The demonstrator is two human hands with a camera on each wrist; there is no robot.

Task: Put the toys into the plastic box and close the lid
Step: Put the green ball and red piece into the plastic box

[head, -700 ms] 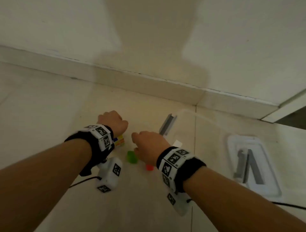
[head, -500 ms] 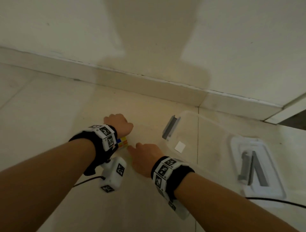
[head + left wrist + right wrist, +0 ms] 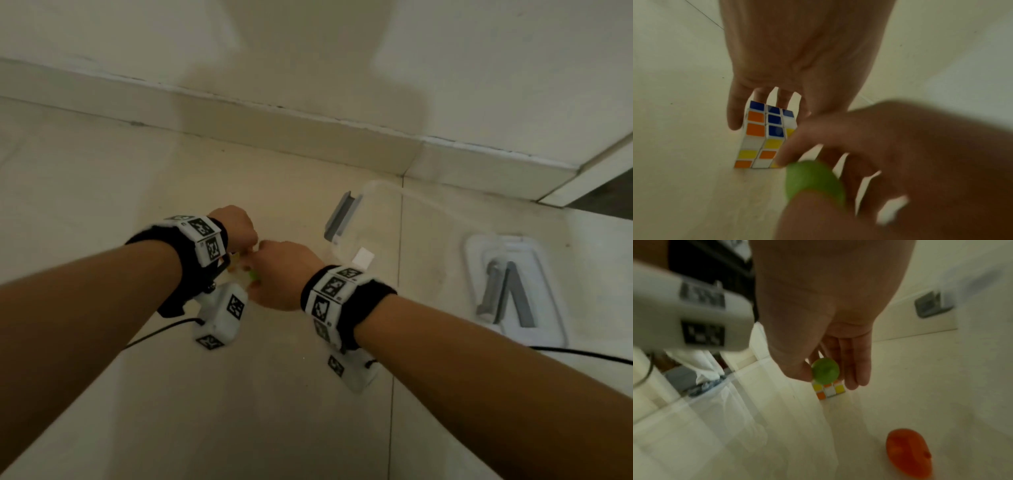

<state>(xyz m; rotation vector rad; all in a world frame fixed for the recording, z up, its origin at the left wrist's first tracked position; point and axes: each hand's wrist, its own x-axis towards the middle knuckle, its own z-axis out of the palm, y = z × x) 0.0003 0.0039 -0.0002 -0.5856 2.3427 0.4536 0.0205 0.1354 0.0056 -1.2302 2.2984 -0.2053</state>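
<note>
Overhead, both hands meet low over the floor (image 3: 102, 192): the left hand (image 3: 236, 228) is bent over the cube (image 3: 236, 259), the right hand (image 3: 279, 274) just beside it, with a sliver of the green toy (image 3: 254, 274) showing at its knuckles. Beyond the right fingers stands the clear box (image 3: 387, 219), open and, as far as can be seen, with no toys in it; its lid (image 3: 513, 291) lies flat further right.

From the left wrist, the left fingers (image 3: 734, 116) curl down around the cube's top while it sits on the floor, so the grasp looks only just made. The right hand's fingers are pinched on the green toy right beside the cube's lower corner.

From the right wrist, thumb and fingers (image 3: 857, 368) grip the green toy, with the cube just past the fingertips. An orange toy (image 3: 908, 451) lies on the floor, well apart from either hand.

By my reckoning the task is barely begun: nothing is packed, two toys are in hand, the orange one is untouched, and the lid is still off.
</note>
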